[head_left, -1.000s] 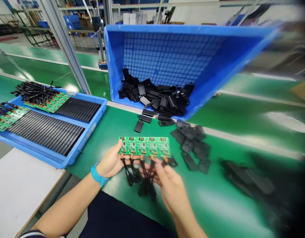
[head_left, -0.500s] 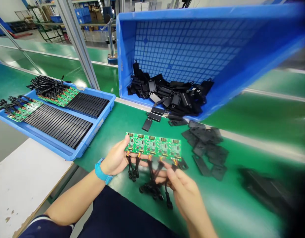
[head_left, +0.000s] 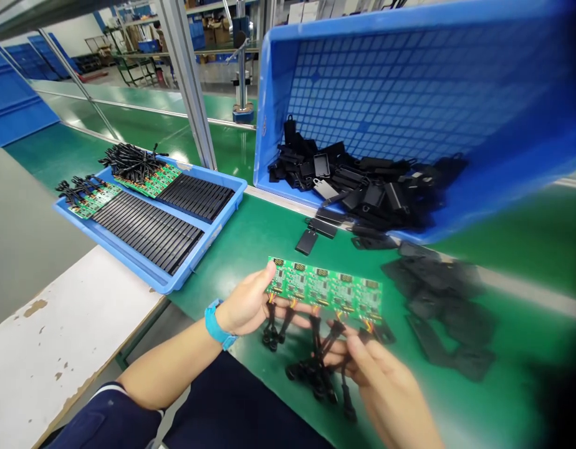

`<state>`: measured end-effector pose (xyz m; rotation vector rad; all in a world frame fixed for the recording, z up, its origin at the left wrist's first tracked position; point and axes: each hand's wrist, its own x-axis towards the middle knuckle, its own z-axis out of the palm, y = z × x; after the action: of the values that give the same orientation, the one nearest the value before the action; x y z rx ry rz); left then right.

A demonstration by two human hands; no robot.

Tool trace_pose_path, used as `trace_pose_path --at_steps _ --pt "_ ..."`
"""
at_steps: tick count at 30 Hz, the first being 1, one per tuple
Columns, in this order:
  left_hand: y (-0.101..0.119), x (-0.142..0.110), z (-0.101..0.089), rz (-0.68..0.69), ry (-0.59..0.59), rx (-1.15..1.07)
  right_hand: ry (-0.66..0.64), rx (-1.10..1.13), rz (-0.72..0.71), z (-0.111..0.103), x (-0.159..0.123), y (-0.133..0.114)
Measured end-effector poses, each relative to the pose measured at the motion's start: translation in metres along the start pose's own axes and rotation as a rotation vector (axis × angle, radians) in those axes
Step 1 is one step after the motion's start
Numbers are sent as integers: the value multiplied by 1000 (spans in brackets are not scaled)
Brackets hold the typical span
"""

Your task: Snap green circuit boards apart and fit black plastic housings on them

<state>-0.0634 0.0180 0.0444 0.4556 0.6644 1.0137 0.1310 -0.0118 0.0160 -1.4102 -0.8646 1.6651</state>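
Observation:
My left hand grips the left end of a green circuit board panel, thumb on top and fingers underneath. The panel carries a row of several small displays facing up. From its near edge hang short black cables with round plugs, joined by red and yellow wires. My right hand is closed around the cables at the panel's right end, thumb over them and fingers behind. Blur hides exactly which cables it pinches. Beyond the panel, a few flat black plastic cases lie on the green table.
A large blue bin lies tipped toward me, with many black cases in it. At left, a blue tray holds rows of black strips and wired green boards. More black cases lie at right. A metal post stands behind the tray.
The view has swung left, so everything appears farther right in it. Both hands still hold the panel and its cables, which look nearly unchanged in pose.

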Motion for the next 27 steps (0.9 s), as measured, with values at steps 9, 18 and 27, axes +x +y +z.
trace_pose_path --at_steps 9,18,27 --pt "1 -4 1 -28 12 36 33 9 18 6 -5 -1" --pt "-4 -5 -1 35 -22 226 320 -479 -270 8 0 0" --pt "-14 -12 10 205 164 598 351 -909 -1264 63 6 -29"
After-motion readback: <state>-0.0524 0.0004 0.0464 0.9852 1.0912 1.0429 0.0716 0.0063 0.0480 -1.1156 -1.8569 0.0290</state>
